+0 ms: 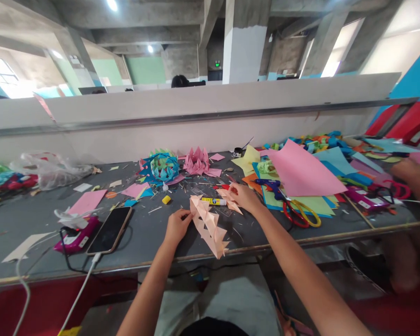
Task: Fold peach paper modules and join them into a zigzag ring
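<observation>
My left hand [178,226] pinches the upper left edge of a peach folded-paper strip [210,226] with pointed, zigzag folds, which hangs toward the table's front edge. My right hand [244,198] has its fingers closed at a small peach folded-paper piece [233,205]; the fingertips partly hide how it is gripped. Between the two hands lies a yellow glue stick [214,201]. A yellow cap [166,199] sits a little left of it. Farther back stand a blue and green spiky paper ring [164,167] and a pink spiky paper ring [197,161].
Right of my hands are a blue glue gun [271,184], red and yellow scissors [303,213] and a large pink sheet [304,170] on stacked paper. A phone [110,231] and purple power strip [79,233] lie left. Another person's hand [413,172] is at far right.
</observation>
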`<act>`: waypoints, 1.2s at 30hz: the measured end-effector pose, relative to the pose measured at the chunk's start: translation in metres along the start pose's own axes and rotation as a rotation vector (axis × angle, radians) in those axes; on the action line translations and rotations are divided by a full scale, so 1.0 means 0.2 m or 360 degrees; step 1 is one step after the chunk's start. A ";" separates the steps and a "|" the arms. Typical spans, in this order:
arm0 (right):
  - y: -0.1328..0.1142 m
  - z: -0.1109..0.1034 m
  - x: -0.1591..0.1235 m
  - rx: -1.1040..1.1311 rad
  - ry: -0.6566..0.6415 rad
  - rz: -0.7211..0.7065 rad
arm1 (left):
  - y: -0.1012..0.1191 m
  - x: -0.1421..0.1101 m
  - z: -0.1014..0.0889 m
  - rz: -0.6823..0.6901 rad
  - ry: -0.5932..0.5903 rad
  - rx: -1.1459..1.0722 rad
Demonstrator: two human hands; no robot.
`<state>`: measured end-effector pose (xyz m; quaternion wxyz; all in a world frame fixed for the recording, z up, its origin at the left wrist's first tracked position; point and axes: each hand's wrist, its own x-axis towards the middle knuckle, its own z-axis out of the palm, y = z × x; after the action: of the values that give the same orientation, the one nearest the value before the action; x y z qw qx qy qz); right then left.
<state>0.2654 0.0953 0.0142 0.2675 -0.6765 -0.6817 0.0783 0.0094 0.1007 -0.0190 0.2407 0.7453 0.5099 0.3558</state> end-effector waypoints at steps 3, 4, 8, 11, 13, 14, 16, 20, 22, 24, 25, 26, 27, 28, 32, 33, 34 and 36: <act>-0.01 -0.02 -0.02 0.0221 0.0071 -0.0047 | 0.00 0.00 0.01 -0.0013 0.0007 -0.0007; -0.01 -0.02 -0.03 0.0375 0.0087 -0.0068 | 0.00 -0.01 0.01 -0.0016 0.0012 -0.0008; -0.05 0.00 -0.11 0.0973 -0.0113 0.0035 | 0.00 -0.01 0.02 -0.0031 0.0034 -0.0010; -0.09 0.04 -0.19 0.1107 -0.0368 0.0088 | 0.00 -0.01 0.02 -0.0041 0.0040 -0.0010; -0.11 0.09 -0.23 0.1120 -0.0491 0.0033 | 0.00 -0.02 0.02 -0.0051 0.0039 -0.0009; -0.12 0.11 -0.25 0.1109 -0.0542 0.0000 | 0.01 -0.02 0.02 -0.0056 0.0039 -0.0008; -0.12 0.15 -0.27 0.1076 -0.0616 -0.0046 | 0.01 -0.02 0.02 -0.0061 0.0041 -0.0007; -0.10 0.19 -0.28 0.1024 -0.0608 -0.0128 | 0.01 -0.02 0.03 -0.0062 0.0047 -0.0015; -0.09 0.19 -0.29 0.0942 -0.0571 -0.0244 | 0.01 -0.02 0.03 -0.0061 0.0050 -0.0018; -0.09 0.18 -0.30 0.0769 -0.0519 -0.0400 | 0.01 -0.02 0.03 -0.0059 0.0052 -0.0019; -0.09 0.17 -0.30 0.0659 -0.0482 -0.0481 | 0.01 -0.02 0.03 -0.0057 0.0052 -0.0020; -0.10 0.17 -0.31 0.0541 -0.0438 -0.0559 | 0.01 -0.02 0.03 -0.0056 0.0052 -0.0021; -0.10 0.16 -0.32 0.0425 -0.0388 -0.0625 | 0.00 -0.02 0.03 -0.0054 0.0051 -0.0021; -0.10 0.16 -0.32 0.0321 -0.0340 -0.0677 | 0.00 -0.02 0.04 -0.0053 0.0050 -0.0022; -0.10 0.15 -0.34 0.0085 -0.0250 -0.0786 | 0.00 -0.02 0.04 -0.0055 0.0054 -0.0028; -0.10 0.16 -0.34 0.0079 -0.0248 -0.0793 | 0.00 -0.02 0.05 -0.0056 0.0055 -0.0031; -0.10 0.16 -0.34 0.0085 -0.0248 -0.0788 | 0.01 -0.02 0.05 -0.0056 0.0056 -0.0035; -0.10 0.16 -0.34 0.0112 -0.0256 -0.0742 | 0.01 -0.02 0.05 -0.0051 0.0055 -0.0042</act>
<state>0.2283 0.0362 -0.0217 0.2466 -0.4827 -0.8353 0.0919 0.0167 0.0959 -0.0253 0.2475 0.7275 0.5212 0.3713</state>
